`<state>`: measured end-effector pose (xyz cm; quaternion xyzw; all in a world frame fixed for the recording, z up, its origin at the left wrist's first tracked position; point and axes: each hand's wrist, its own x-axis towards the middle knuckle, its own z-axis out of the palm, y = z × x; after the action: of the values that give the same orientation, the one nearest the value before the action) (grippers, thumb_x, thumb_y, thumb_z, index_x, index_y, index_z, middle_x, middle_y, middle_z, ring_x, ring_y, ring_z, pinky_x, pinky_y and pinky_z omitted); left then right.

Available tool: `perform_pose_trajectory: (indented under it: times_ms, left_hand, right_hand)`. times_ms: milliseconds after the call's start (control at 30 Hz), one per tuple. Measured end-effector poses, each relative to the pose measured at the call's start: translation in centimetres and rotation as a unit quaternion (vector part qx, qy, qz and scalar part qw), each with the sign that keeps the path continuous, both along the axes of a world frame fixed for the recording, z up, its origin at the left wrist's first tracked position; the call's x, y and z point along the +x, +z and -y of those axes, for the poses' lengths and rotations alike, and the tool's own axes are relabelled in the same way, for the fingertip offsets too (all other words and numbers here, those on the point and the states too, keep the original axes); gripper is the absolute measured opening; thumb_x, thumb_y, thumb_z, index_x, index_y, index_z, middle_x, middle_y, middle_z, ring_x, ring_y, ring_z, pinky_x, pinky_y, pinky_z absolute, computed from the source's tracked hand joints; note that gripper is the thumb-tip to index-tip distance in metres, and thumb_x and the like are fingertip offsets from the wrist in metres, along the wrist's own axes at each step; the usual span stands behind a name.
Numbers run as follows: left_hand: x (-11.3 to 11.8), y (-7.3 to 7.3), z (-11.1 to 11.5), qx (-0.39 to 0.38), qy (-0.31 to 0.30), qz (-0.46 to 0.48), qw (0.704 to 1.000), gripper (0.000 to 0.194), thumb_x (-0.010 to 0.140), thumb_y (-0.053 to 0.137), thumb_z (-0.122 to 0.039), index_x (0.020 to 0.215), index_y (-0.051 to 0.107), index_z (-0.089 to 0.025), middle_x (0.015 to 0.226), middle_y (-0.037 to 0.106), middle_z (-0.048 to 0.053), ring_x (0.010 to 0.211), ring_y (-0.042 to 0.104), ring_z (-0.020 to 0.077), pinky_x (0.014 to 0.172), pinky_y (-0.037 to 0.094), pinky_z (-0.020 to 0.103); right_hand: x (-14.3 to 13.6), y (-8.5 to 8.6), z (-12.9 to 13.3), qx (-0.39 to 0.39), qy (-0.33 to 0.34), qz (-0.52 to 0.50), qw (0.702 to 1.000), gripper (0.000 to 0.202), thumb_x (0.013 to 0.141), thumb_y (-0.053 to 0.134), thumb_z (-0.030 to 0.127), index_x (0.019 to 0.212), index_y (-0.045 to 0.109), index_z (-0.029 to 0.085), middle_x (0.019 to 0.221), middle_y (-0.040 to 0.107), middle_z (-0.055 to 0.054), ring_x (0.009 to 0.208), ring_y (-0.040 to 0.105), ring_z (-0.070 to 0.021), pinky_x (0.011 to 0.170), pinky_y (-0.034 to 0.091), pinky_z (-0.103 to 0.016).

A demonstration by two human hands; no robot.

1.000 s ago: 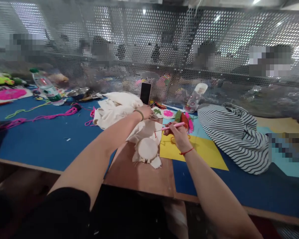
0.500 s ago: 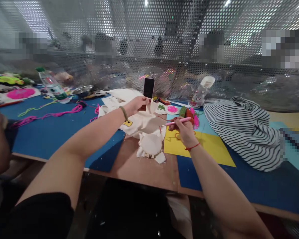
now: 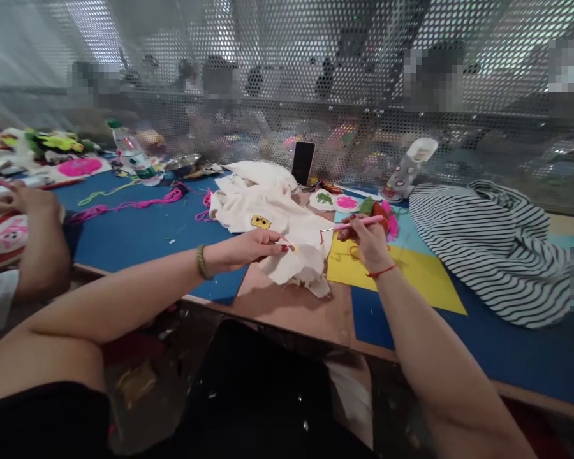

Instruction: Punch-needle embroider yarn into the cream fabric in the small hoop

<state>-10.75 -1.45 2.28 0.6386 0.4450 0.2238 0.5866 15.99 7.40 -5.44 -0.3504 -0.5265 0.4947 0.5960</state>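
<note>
My left hand (image 3: 261, 247) is low over the near part of a cream cloth (image 3: 310, 258), thumb and fingers pinched at its edge. A small orange-brown bit shows by the fingertips; I cannot make out what it is. My right hand (image 3: 367, 242) grips a pink-handled punch needle (image 3: 358, 222), its thin metal tip pointing left over the cloth. A short strand of red yarn (image 3: 321, 236) hangs at the tip. Behind, the rest of the cream cloth lies crumpled, bearing a yellow patch (image 3: 261, 221) with dark marks.
A phone (image 3: 303, 162) leans upright at the back, near round patches (image 3: 346, 202). On the right are a grey-white container (image 3: 409, 169), yellow sheet (image 3: 406, 280) and striped cloth (image 3: 492, 255). Pink yarn (image 3: 138, 203) and a bottle (image 3: 136, 156) lie left, beside another person's arm (image 3: 43, 223).
My left hand has come down and nearer from the raised cloth to its near edge. The cloth's lifted part has dropped. The punch needle stays in my right hand; the view has shifted left.
</note>
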Motion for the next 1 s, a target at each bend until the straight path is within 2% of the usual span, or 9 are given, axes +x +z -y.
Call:
perform_pose_trajectory:
  times_ms: [133,267,367,467,633,700,767,867,1000]
  left_hand:
    - [-0.5,0.2,0.5,0.012,0.003,-0.029,1.000,0.035,0.087,0.060,-0.045,0.102,0.068,-0.014,0.086,0.065,0.002,0.063,0.044,0.0075,0.053,0.029,0.018]
    - [-1.7,0.2,0.2,0.036,-0.029,-0.089,0.995,0.033,0.084,0.062,-0.045,0.081,0.067,-0.013,0.066,0.056,-0.001,0.058,0.040,0.0078,0.053,0.029,0.020]
    - [-3.4,0.2,-0.8,0.067,-0.114,-0.190,0.973,0.020,0.078,0.067,-0.033,0.073,0.067,-0.014,0.064,0.059,-0.002,0.060,0.047,0.0094,0.056,0.034,0.020]
    - [-4.6,0.2,-0.6,0.043,-0.199,-0.261,0.944,0.013,0.077,0.066,-0.027,0.071,0.069,-0.015,0.064,0.064,-0.001,0.060,0.052,0.0105,0.056,0.036,0.020]
    - [-2.3,-0.2,2.8,-0.010,-0.324,-0.180,0.929,0.020,0.086,0.057,-0.026,0.087,0.074,-0.018,0.084,0.075,0.004,0.074,0.063,0.0147,0.067,0.045,0.022]
    - [-0.7,-0.6,3.5,0.070,-0.320,-0.200,0.923,0.020,0.087,0.057,-0.023,0.095,0.075,-0.019,0.092,0.075,0.004,0.080,0.065,0.0154,0.072,0.046,0.023]
    - [0.4,-1.1,3.1,0.208,-0.240,-0.260,0.912,0.021,0.089,0.055,-0.022,0.100,0.074,-0.020,0.097,0.074,0.005,0.087,0.065,0.0168,0.080,0.046,0.025]
    - [1.2,-2.4,1.3,0.368,-0.152,-0.324,0.858,0.026,0.092,0.053,-0.022,0.112,0.068,-0.016,0.115,0.069,0.011,0.108,0.060,0.0225,0.095,0.045,0.034]
    - [1.5,-4.0,-2.2,0.495,-0.135,-0.334,0.791,0.033,0.094,0.049,-0.026,0.121,0.061,-0.012,0.127,0.062,0.015,0.122,0.052,0.0252,0.106,0.040,0.041]
  right_hand:
    - [-0.1,0.1,0.1,-0.002,0.000,0.005,1.000,0.049,0.063,0.078,0.064,0.072,0.061,0.019,0.050,0.061,0.002,0.046,0.059,-0.0126,0.049,0.051,-0.026]
    - [-0.1,0.0,0.1,0.006,0.010,0.019,1.000,0.047,0.067,0.076,0.063,0.073,0.061,0.019,0.052,0.061,0.002,0.047,0.059,-0.0122,0.050,0.052,-0.027]
    - [0.0,-0.2,-0.1,0.010,0.011,0.022,1.000,0.045,0.070,0.074,0.061,0.075,0.060,0.019,0.053,0.060,0.002,0.048,0.060,-0.0123,0.050,0.052,-0.026]
    - [0.2,-0.4,-0.2,0.009,0.012,0.021,1.000,0.044,0.071,0.074,0.060,0.076,0.059,0.019,0.052,0.060,0.003,0.048,0.060,-0.0125,0.050,0.052,-0.026]
    - [0.1,-0.4,-0.1,0.005,0.021,0.014,1.000,0.044,0.069,0.076,0.059,0.075,0.059,0.019,0.052,0.059,0.003,0.048,0.061,-0.0136,0.049,0.052,-0.027]
    - [0.0,-0.3,0.0,0.006,0.021,0.014,1.000,0.045,0.068,0.077,0.060,0.074,0.059,0.020,0.051,0.058,0.004,0.048,0.061,-0.0137,0.049,0.052,-0.027]
    - [0.0,-0.1,0.1,0.008,0.018,0.012,1.000,0.045,0.067,0.077,0.061,0.074,0.060,0.020,0.050,0.058,0.004,0.047,0.060,-0.0134,0.048,0.052,-0.027]
    - [0.1,0.2,0.2,0.012,0.014,-0.005,1.000,0.045,0.066,0.078,0.060,0.073,0.062,0.019,0.051,0.059,0.003,0.047,0.059,-0.0121,0.050,0.052,-0.026]
    - [0.1,0.3,0.2,0.019,0.023,-0.018,0.999,0.042,0.067,0.079,0.058,0.070,0.062,0.019,0.049,0.057,0.004,0.047,0.058,-0.0118,0.049,0.051,-0.026]
